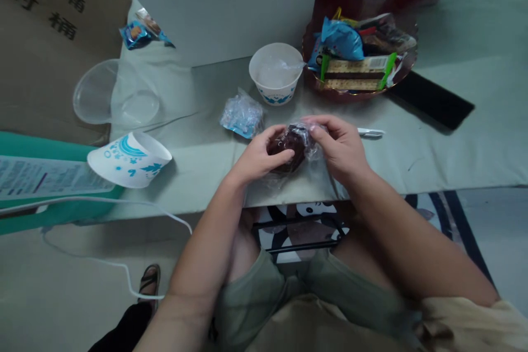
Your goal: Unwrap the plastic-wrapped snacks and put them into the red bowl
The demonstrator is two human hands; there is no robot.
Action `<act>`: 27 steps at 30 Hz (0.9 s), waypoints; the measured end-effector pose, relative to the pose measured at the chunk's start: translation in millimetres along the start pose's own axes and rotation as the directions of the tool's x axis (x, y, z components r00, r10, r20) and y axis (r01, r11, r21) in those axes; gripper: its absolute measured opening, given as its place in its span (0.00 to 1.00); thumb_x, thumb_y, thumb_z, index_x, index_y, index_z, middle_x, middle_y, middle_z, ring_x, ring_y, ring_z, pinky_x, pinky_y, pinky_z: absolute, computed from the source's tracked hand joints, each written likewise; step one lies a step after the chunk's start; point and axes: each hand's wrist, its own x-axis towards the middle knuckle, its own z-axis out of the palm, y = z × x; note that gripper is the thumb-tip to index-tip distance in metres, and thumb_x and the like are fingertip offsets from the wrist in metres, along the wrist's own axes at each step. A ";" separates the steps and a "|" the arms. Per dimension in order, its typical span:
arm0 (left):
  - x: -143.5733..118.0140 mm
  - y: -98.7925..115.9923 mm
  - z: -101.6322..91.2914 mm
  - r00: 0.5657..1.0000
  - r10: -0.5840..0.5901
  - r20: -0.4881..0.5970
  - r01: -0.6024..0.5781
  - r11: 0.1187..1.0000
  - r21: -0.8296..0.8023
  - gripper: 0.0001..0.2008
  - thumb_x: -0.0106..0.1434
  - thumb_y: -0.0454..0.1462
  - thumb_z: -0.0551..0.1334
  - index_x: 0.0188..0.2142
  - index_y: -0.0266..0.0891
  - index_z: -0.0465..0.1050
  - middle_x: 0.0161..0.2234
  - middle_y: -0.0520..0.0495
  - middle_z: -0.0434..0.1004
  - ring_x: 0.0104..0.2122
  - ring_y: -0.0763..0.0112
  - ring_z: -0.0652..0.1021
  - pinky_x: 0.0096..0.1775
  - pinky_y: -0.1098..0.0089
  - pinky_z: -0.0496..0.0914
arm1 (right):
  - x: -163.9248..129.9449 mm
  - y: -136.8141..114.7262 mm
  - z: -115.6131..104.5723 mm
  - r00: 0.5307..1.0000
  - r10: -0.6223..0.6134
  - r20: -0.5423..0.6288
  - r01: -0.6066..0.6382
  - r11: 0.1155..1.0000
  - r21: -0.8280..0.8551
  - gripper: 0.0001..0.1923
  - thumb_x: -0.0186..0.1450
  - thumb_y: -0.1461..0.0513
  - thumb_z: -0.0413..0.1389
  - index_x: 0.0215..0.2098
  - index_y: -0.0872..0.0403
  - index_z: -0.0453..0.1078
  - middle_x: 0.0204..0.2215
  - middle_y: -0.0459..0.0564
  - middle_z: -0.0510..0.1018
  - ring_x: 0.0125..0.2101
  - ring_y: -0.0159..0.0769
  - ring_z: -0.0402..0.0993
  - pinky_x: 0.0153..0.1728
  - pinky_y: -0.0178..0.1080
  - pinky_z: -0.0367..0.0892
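Observation:
My left hand point(266, 155) is closed round the side of a dark brown, rounded item point(292, 148) in clear plastic wrapping. Its exact kind I cannot make out. Fingers of my right hand point(341, 146) pinch the crumpled clear wrapping point(315, 148) at the item's right side. Just beyond my left hand lies a bluish packet in crinkled clear plastic point(242, 115). A white paper bowl point(277, 93) with a blue pattern stands upright behind it, clear plastic inside. Past my right hand a slim white and silver object point(372, 133) sticks out, partly hidden.
A glass bowl point(355, 94) of packaged snacks stands at the back right, by a black phone-like slab point(433, 100). Another paper bowl point(130, 159) lies tipped at left, near clear plastic tubs point(140, 107). Boxes point(223, 5) stand behind. A white cable point(140, 202) crosses the table's front left.

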 end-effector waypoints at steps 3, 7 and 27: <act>9.1 4.9 10.6 0.999 0.013 0.042 -0.014 1.000 0.003 0.26 0.56 0.48 0.73 0.49 0.40 0.72 0.44 0.44 0.79 0.42 0.63 0.80 0.48 0.62 0.74 | 0.2 -4.4 -8.2 0.994 -0.100 -0.050 0.096 0.993 -0.067 0.12 0.67 0.50 0.59 0.39 0.48 0.79 0.41 0.49 0.84 0.43 0.41 0.80 0.50 0.49 0.75; 19.5 1.3 27.4 0.993 0.085 -0.076 -0.092 0.991 -0.097 0.27 0.57 0.49 0.73 0.51 0.44 0.70 0.42 0.48 0.79 0.40 0.67 0.80 0.44 0.66 0.75 | -0.4 -5.9 -16.0 0.956 -0.291 0.038 0.291 0.924 -0.249 0.11 0.69 0.54 0.56 0.42 0.48 0.80 0.48 0.53 0.82 0.51 0.44 0.77 0.58 0.53 0.70; 33.5 4.1 18.3 0.939 -0.187 -0.289 -0.034 0.785 -0.618 0.18 0.63 0.43 0.69 0.49 0.49 0.65 0.43 0.52 0.80 0.46 0.62 0.84 0.45 0.65 0.79 | -6.6 7.1 -43.6 0.836 -0.406 0.370 0.549 0.642 -0.535 0.26 0.65 0.60 0.58 0.61 0.41 0.70 0.69 0.52 0.62 0.69 0.55 0.58 0.66 0.62 0.59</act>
